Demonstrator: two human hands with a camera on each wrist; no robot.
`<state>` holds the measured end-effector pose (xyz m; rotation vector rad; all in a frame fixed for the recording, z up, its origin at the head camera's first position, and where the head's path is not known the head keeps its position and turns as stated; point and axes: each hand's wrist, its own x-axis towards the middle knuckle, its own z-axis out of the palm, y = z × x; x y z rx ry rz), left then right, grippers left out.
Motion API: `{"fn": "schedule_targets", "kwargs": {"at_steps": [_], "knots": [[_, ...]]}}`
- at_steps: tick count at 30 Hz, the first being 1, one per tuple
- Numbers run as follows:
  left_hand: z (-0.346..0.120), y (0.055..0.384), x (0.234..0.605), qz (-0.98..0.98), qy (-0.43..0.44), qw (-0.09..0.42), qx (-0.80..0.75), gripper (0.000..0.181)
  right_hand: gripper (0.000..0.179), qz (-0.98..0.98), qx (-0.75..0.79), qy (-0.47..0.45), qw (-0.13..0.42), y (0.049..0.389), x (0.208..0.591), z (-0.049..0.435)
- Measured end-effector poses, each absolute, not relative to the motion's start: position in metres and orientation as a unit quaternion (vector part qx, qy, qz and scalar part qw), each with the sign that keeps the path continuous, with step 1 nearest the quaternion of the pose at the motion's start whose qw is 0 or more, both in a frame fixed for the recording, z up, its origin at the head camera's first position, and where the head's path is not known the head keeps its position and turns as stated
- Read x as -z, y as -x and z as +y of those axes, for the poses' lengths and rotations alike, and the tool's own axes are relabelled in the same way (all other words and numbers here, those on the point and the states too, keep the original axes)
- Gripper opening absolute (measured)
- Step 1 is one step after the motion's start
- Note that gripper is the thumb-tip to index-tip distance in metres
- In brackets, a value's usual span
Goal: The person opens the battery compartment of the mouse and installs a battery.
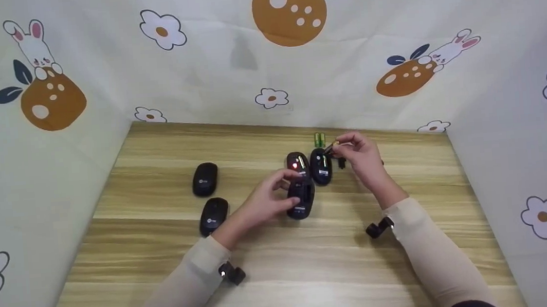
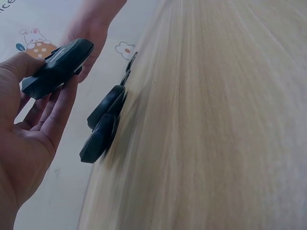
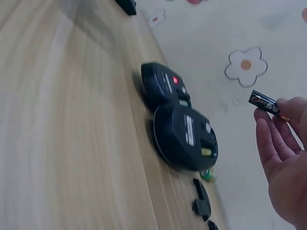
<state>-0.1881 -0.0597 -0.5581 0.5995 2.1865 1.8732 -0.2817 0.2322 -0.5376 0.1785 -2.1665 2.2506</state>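
My left hand grips a black computer mouse between thumb and fingers, raised off the table in the left wrist view. Its underside faces up and the battery slot looks bare. Farther right, my right hand pinches a small black battery with a copper-coloured end, held in the air. Beneath it two more mice lie bottom up side by side: one mouse shows a battery in its slot, and the other mouse glows red and also shows a battery. The held mouse partly covers that one.
Two green batteries sit behind the overturned mice. Small black covers lie to the right, partly under my right hand. At the left, one black mouse and a second mouse rest right side up. Patterned cloth walls enclose the wooden table.
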Motion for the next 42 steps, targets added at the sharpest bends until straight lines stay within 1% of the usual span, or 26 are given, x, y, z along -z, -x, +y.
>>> {"fn": "schedule_targets", "kwargs": {"at_steps": [7,14,22,26,30,35,42], "knots": [[-0.059,0.189,0.559,0.73,-0.202,0.108,-0.643,0.056,0.023,-0.683,-0.724,-0.093,-0.01,0.257,0.527,0.224],[-0.059,0.188,0.558,0.739,-0.202,0.104,-0.634,0.057,0.019,-0.69,-0.713,-0.123,-0.028,0.24,0.52,0.219],[-0.06,0.188,0.558,0.74,-0.2,0.101,-0.634,0.057,0.02,-0.7,-0.697,-0.146,-0.054,0.224,0.515,0.217],[-0.06,0.189,0.558,0.742,-0.203,0.101,-0.631,0.057,0.024,-0.692,-0.697,-0.175,-0.063,0.219,0.515,0.213],[-0.06,0.188,0.557,0.741,-0.206,0.101,-0.631,0.056,0.028,-0.699,-0.682,-0.207,-0.061,0.216,0.517,0.211],[-0.059,0.19,0.559,0.733,-0.209,0.102,-0.639,0.056,0.02,-0.708,-0.661,-0.243,-0.051,0.213,0.519,0.208],[-0.059,0.191,0.561,0.733,-0.211,0.098,-0.639,0.057,0.017,-0.736,-0.626,-0.256,-0.042,0.209,0.52,0.204]]}}
